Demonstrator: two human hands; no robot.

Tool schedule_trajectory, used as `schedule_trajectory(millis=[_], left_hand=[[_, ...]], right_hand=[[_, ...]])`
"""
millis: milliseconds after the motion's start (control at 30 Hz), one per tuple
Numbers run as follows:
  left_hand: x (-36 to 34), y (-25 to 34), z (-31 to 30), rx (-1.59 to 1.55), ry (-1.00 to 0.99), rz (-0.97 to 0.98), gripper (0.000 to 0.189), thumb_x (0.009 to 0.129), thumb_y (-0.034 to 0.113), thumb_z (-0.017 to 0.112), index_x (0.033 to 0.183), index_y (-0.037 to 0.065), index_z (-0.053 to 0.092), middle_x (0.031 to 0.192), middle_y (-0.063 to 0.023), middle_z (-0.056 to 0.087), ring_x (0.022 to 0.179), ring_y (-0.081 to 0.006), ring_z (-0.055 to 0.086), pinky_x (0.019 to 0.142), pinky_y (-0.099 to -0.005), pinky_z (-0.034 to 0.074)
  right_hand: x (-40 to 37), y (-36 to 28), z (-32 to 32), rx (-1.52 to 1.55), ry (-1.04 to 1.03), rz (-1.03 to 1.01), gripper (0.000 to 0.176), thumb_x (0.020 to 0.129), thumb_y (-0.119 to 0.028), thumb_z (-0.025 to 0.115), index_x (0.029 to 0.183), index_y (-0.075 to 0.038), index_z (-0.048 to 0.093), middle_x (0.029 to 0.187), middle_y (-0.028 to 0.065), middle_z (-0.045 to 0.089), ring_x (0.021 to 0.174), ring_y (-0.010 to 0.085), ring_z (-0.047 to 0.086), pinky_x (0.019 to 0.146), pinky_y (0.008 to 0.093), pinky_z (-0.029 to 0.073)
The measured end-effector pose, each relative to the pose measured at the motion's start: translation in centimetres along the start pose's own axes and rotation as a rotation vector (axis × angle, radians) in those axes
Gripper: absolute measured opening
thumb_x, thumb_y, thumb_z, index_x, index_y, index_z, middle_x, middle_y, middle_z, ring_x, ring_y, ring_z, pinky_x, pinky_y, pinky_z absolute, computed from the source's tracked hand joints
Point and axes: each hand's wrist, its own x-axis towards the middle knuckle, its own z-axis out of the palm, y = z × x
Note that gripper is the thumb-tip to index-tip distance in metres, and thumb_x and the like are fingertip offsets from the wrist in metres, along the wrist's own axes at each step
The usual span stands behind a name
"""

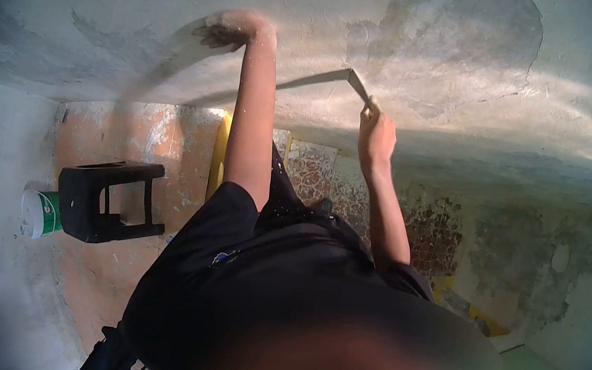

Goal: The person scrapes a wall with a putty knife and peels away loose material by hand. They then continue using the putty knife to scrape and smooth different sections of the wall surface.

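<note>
My left hand (229, 29) lies against the pale, patchy wall (323, 11), its fingers pointing left and stretched out, with grey smears on them. White specks dot that forearm. My right hand (378, 137) is closed around the lower end of a flat, thin-bladed scraper (358, 85). The scraper's far end is right at the wall surface, and a dark streak of shadow runs left from it. The handle is mostly hidden in my fingers. Above the scraper spreads a rough grey patch (461, 45) with a cracked edge.
A black plastic stool (88, 199) lies on its side on the worn orange floor (104, 275), next to a green and white bucket (40, 214). Something yellow (220, 150) stands by my left arm. Peeling patches (525, 256) mark the surface at the right.
</note>
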Motion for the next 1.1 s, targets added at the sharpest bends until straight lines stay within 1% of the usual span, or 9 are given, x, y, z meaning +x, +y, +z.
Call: schedule_trajectory(millis=[233, 300, 367, 500, 600, 700, 900, 933, 1100], left_hand=[[-3.8, -0.5, 1.9, 1.085, 0.004, 0.038, 0.070, 0.107, 0.053, 0.010, 0.163, 0.011, 0.012, 0.169, -0.0144, 0.009, 0.157, -0.0310, 0.007, 0.126, -0.0524, 0.003], [-4.0, -0.5, 1.7, 1.398, -0.001, 0.047, 0.070, 0.107, 0.053, 0.010, 0.163, 0.011, 0.010, 0.169, -0.0148, 0.008, 0.157, -0.0309, 0.006, 0.126, -0.0524, 0.002], [-4.6, -0.1, 2.3, 1.718, -0.006, 0.064, 0.071, 0.107, 0.054, 0.009, 0.163, 0.011, 0.008, 0.170, -0.0152, 0.006, 0.157, -0.0309, 0.005, 0.126, -0.0524, 0.001], [-5.6, -0.6, 3.5, 2.321, -0.010, 0.098, 0.072, 0.106, 0.054, 0.008, 0.164, 0.012, 0.004, 0.170, -0.0161, 0.002, 0.157, -0.0308, 0.002, 0.126, -0.0525, 0.000], [-5.7, -0.5, 3.9, 2.360, -0.027, 0.068, 0.072, 0.106, 0.054, 0.007, 0.164, 0.012, 0.002, 0.170, -0.0165, 0.000, 0.157, -0.0311, 0.000, 0.126, -0.0526, -0.001], [-5.7, -0.4, 4.1, 2.412, -0.050, 0.029, 0.071, 0.106, 0.053, 0.006, 0.164, 0.012, 0.000, 0.170, -0.0171, -0.004, 0.157, -0.0315, -0.003, 0.125, -0.0528, -0.002], [-4.2, -0.2, 2.4, 2.471, -0.082, 0.053, 0.073, 0.105, 0.054, 0.006, 0.163, 0.012, -0.003, 0.169, -0.0173, -0.009, 0.157, -0.0315, -0.007, 0.125, -0.0521, -0.005], [-4.1, -0.2, 2.5, 2.472, -0.079, 0.052, 0.073, 0.105, 0.054, 0.006, 0.163, 0.012, -0.003, 0.169, -0.0173, -0.009, 0.157, -0.0315, -0.007, 0.125, -0.0521, -0.005], [-4.3, -0.2, 3.3, 2.426, -0.066, -0.125, 0.073, 0.105, 0.054, 0.005, 0.164, 0.011, -0.001, 0.170, -0.0162, -0.007, 0.157, -0.0313, -0.006, 0.125, -0.0517, -0.005]], right_hand=[[-2.3, -1.1, -6.1, 0.036, -0.043, 0.154, 0.028, 0.099, -0.028, 0.060, 0.121, -0.018, 0.074, 0.084, 0.0256, 0.069, 0.079, 0.0435, 0.069, 0.070, 0.0495, 0.055], [-0.2, -1.8, -3.4, 0.068, -0.175, 0.164, 0.027, 0.098, -0.023, 0.061, 0.120, -0.013, 0.073, 0.084, 0.0246, 0.069, 0.078, 0.0412, 0.070, 0.069, 0.0494, 0.055], [0.2, -2.0, -2.1, 0.041, -0.081, 0.045, 0.029, 0.098, -0.024, 0.062, 0.124, -0.014, 0.071, 0.083, 0.0241, 0.070, 0.078, 0.0397, 0.071, 0.068, 0.0494, 0.054], [-1.9, -1.5, -5.5, 0.061, -0.106, 0.043, 0.029, 0.098, -0.021, 0.064, 0.122, -0.008, 0.071, 0.086, 0.0278, 0.068, 0.077, 0.0398, 0.071, 0.062, 0.0454, 0.052], [-0.6, -1.2, -4.0, -0.006, -0.193, 0.126, 0.028, 0.097, -0.024, 0.062, 0.114, -0.005, 0.073, 0.084, 0.0280, 0.068, 0.078, 0.0423, 0.070, 0.064, 0.0488, 0.052], [0.3, -0.7, 3.4, -0.097, -0.070, -0.274, 0.029, 0.098, -0.026, 0.060, 0.110, -0.002, 0.072, 0.080, 0.0277, 0.066, 0.073, 0.0442, 0.068, 0.065, 0.0507, 0.051], [-2.2, -1.8, -6.9, 0.040, -0.135, 0.137, 0.033, 0.100, -0.026, 0.059, 0.128, -0.011, 0.068, 0.080, 0.0263, 0.066, 0.071, 0.0384, 0.070, 0.065, 0.0470, 0.053], [-1.9, -2.8, -7.6, 0.006, -0.115, 0.157, 0.029, 0.098, -0.023, 0.061, 0.114, 0.000, 0.071, 0.081, 0.0276, 0.068, 0.077, 0.0420, 0.070, 0.067, 0.0496, 0.054], [0.7, -3.2, -2.4, -0.033, -0.054, -0.131, 0.026, 0.099, -0.026, 0.061, 0.114, -0.009, 0.073, 0.079, 0.0256, 0.066, 0.076, 0.0444, 0.067, 0.068, 0.0525, 0.053]])
